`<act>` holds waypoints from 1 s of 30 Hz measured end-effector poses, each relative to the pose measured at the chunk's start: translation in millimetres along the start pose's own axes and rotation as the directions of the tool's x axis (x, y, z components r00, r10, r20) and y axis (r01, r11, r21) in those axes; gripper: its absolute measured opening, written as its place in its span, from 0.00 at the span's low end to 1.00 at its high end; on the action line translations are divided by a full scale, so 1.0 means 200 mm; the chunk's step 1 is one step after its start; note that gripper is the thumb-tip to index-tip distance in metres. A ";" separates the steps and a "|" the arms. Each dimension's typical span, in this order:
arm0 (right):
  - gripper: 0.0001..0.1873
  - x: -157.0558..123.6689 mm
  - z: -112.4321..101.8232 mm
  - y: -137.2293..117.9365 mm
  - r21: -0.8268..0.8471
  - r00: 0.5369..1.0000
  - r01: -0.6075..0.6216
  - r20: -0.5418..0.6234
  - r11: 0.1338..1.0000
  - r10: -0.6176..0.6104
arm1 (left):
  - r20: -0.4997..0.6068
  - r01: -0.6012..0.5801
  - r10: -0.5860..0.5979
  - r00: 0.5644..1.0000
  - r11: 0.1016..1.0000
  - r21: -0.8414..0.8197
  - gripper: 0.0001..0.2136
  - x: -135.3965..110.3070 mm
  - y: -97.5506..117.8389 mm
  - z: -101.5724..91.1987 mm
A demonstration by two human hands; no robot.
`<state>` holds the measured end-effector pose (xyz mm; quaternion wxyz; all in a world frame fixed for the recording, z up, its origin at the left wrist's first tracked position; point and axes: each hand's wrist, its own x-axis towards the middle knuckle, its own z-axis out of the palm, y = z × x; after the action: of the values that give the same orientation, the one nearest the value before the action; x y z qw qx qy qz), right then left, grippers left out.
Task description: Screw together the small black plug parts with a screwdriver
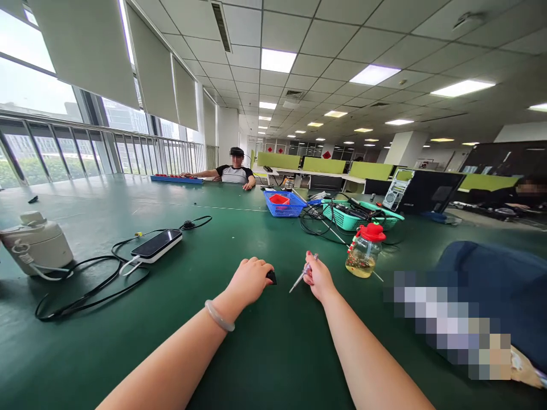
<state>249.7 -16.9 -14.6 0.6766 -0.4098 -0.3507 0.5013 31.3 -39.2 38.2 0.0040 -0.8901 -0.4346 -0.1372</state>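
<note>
Over the green table (256, 353), my left hand (250, 280) is closed around a small black object (272, 277), most of which my fingers cover; its kind does not show. A pale bangle circles that wrist. My right hand (317, 277) grips a screwdriver (298, 281) with a clear handle, its thin metal shaft slanting down and left toward the tabletop. The two hands are apart, with the screwdriver's tip between them. Just right of my right hand stands a glass jar (363, 259) with a red lid, partly filled with yellowish liquid.
A phone-like device (157, 246) with black cables and a beige container (36, 245) lie left. Farther off are a blue basket (284, 209), a green basket (342, 219) of cables, and a monitor (429, 196). Dark blue fabric (491, 273) lies right. A person (234, 171) sits across the table.
</note>
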 end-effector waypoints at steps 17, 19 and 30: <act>0.25 -0.24 0.26 -0.07 -0.468 0.839 0.535 0.390 0.703 -0.379 | 0.016 0.107 -0.109 0.994 0.922 -0.372 0.23 -0.03 -0.12 0.19; 0.25 -0.25 0.27 -0.08 -0.498 0.808 0.588 0.407 0.637 -0.427 | 0.014 0.109 -0.112 0.994 0.921 -0.375 0.23 -0.03 -0.12 0.19; 0.20 -0.26 0.28 -0.11 -0.538 0.726 0.684 0.441 0.492 -0.528 | -0.010 0.089 -0.100 0.995 0.921 -0.379 0.18 -0.03 -0.12 0.19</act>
<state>195.8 -58.7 24.9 0.5718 -0.4151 -0.6992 0.1092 17.7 -23.6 -1.7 -0.1678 -0.8503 -0.4422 -0.2311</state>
